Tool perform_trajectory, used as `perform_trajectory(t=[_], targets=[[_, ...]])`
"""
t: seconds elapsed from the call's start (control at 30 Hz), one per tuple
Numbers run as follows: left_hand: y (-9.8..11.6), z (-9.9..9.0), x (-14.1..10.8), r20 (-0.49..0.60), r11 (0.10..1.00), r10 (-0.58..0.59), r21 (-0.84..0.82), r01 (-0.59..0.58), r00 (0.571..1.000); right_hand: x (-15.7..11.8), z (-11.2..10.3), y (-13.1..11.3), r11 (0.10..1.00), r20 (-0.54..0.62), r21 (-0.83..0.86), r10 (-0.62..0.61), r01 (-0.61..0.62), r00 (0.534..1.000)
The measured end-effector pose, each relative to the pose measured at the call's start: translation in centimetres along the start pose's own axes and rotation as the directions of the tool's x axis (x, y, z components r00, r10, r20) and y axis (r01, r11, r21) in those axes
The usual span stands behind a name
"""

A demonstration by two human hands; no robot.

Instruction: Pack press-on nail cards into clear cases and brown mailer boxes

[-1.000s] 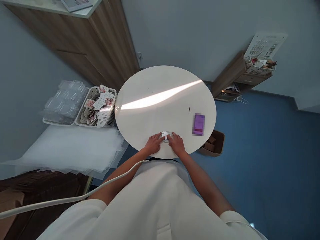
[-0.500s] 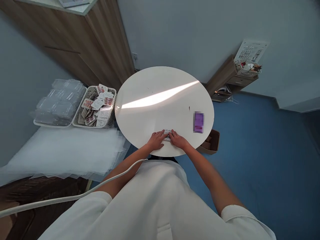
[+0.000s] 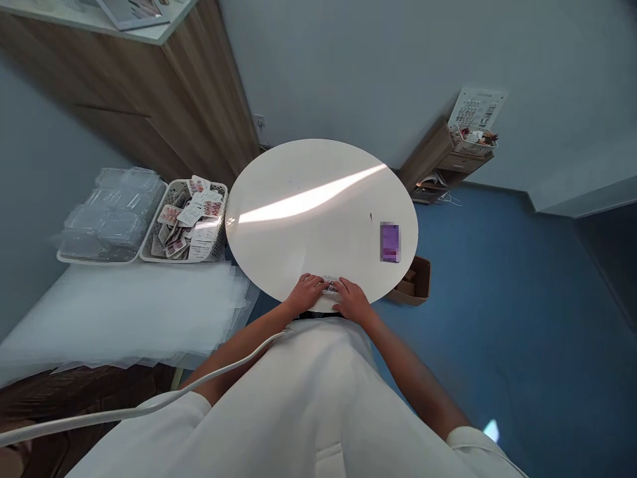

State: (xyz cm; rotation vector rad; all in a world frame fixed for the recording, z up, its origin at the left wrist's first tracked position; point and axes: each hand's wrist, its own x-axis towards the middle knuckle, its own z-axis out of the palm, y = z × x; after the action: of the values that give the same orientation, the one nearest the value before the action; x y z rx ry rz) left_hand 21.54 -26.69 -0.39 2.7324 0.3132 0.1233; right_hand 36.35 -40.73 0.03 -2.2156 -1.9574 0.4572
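Observation:
A small clear flat case [image 3: 330,287] with dark and reddish pieces inside lies near the front edge of the round white table [image 3: 279,249]. My left hand [image 3: 305,293] grips its left side, fingertips reaching over the edge. On the opposite side, my right hand [image 3: 352,301] has its fingers on the case, the thumb bent toward me. The fingers cover both ends of the case, and its contents are too small to make out. To the right on the same table lies a blurred purple packet [image 3: 391,242].
Left of the table stand a white basket full of printed cards [image 3: 192,216] and a tray of clear plastic boxes [image 3: 117,206], beside translucent sheets [image 3: 124,309]. A cardboard box [image 3: 421,279] is on the floor at right. A white cable [image 3: 199,382] crosses my left arm.
The case and both hands have come closer to the table's front edge. My right thumb now shows apart from the fingers. The whole view has shifted slightly.

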Motion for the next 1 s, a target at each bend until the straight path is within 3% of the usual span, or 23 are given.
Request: perform_trajectory(t=[0.23, 0.43, 0.6, 0.77, 0.9, 1.0], targets=[[0.1, -0.2, 0.2, 0.026, 0.992, -0.031, -0.118, 0.034, 0.999, -0.5, 0.9, -0.3, 0.982, -0.111, 0.091, 0.172, -0.162, 0.979], [-0.8, -0.9, 1.0, 0.029, 0.953, -0.091, -0.288, 0.096, 0.995, 1.3, -0.9, 0.8, 0.951, -0.049, 0.248, 0.204, -0.186, 0.978], [-2.1, -1.3, 2.0, 0.049, 0.875, -0.222, -0.43, 0.221, 0.974, 4.4, -2.6, 1.8, 0.901, 0.018, 0.369, 0.239, -0.229, 0.971], [-3.9, -1.0, 4.0, 0.216, 0.727, -0.405, -0.514, 0.456, 0.888, 7.5, -3.6, 3.4, 0.807, 0.123, 0.494, 0.303, -0.323, 0.945], [-5.0, -0.6, 5.1, 0.413, 0.627, -0.427, -0.505, 0.592, 0.804, 8.9, -3.6, 4.3, 0.734, 0.278, 0.53, 0.321, -0.423, 0.905], [-5.0, -0.4, 5.2, 0.407, 0.623, -0.479, -0.466, 0.628, 0.778, 9.1, -2.9, 4.6, 0.727, 0.331, 0.507, 0.333, -0.464, 0.883]])
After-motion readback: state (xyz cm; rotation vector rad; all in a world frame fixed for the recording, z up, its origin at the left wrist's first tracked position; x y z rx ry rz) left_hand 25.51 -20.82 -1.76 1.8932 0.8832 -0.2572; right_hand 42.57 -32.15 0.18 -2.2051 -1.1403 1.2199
